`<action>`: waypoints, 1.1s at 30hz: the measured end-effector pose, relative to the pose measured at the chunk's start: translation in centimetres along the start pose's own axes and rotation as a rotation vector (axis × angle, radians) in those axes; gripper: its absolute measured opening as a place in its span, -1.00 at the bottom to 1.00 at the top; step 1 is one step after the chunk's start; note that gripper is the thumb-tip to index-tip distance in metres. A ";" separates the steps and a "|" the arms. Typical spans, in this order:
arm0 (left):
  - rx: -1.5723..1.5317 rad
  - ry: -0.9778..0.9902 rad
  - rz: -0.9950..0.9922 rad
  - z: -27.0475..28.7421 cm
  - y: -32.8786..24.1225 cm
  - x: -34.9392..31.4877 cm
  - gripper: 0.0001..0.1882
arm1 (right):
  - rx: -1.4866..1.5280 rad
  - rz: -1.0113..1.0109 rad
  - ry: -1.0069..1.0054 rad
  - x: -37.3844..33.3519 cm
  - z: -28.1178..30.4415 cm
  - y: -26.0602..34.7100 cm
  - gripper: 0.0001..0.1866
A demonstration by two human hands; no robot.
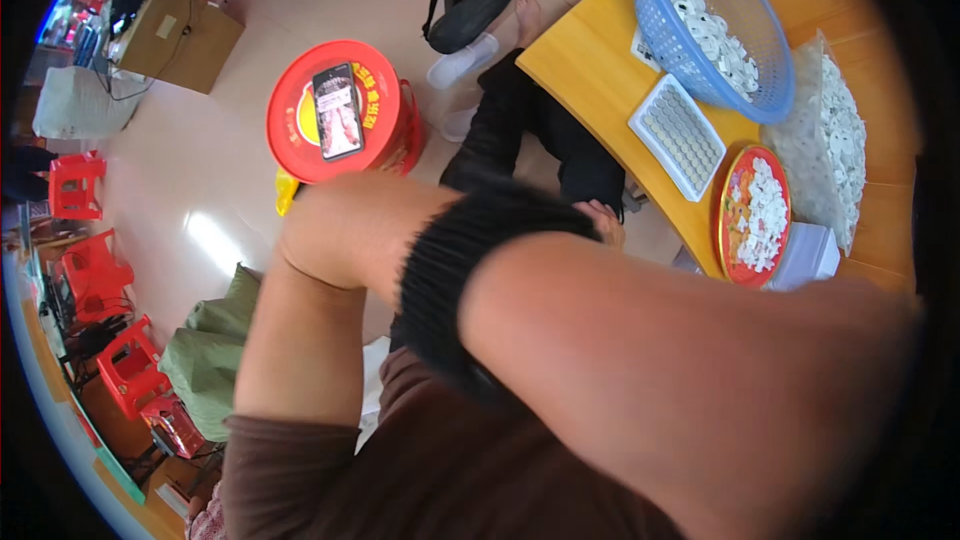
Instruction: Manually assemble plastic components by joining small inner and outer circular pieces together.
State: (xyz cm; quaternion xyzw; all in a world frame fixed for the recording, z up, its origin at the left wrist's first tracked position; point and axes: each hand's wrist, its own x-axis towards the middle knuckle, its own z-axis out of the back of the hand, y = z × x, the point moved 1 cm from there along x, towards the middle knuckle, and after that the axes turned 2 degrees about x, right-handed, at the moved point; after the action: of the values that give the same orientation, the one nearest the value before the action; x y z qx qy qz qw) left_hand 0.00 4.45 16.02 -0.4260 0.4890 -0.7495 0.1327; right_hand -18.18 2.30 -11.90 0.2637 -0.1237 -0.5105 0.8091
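My left arm is bent across the view, its brown sleeve at the lower left. A black ribbed band (470,285) circles the forearm, and beyond it my left hand (700,380) seems to be a blurred mass close to the camera, its fingers hidden. Past the forearm, a few fingers of what looks like my right hand (607,223) rest by the dark trousers (590,165); the rest is covered, and I cannot make out anything held. Nearest on the table (600,50) are a white tray of round pieces (680,135) and a red plate of small white parts (757,215).
A blue basket (715,35) and a clear bag (840,140), both with white parts, stand on the table's far right. A phone (338,112) lies on a red bucket (290,85). Several red stools (77,185), a cardboard box (185,35) and a green cloth (210,350) are leftward.
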 end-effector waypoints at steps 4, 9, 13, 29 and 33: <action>0.028 0.051 -0.049 -1.4 -0.2 1.5 -0.78 | 0.046 0.026 -0.025 -0.1 -0.5 -1.0 -0.92; 0.087 0.104 -0.096 -2.6 -0.3 2.7 -0.78 | 0.052 0.002 -0.022 -0.3 0.1 -0.6 -0.93; 0.176 0.127 -0.106 -3.1 -0.3 3.6 -0.78 | 0.043 -0.045 -0.031 -0.5 0.1 -1.0 -0.93; 0.405 0.266 -0.206 -6.4 -1.7 5.5 -0.80 | 0.062 -0.016 -0.066 -1.0 0.3 -0.9 -0.93; 0.444 0.321 -0.226 -6.6 -2.3 5.5 -0.80 | 0.041 -0.036 -0.036 -1.1 -0.2 -0.9 -0.93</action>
State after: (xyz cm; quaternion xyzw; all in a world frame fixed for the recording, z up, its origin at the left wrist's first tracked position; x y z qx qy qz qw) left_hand -7.86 6.25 19.78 -0.3143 0.2774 -0.9060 0.0591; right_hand -19.23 3.04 -12.49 0.2729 -0.1441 -0.5269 0.7919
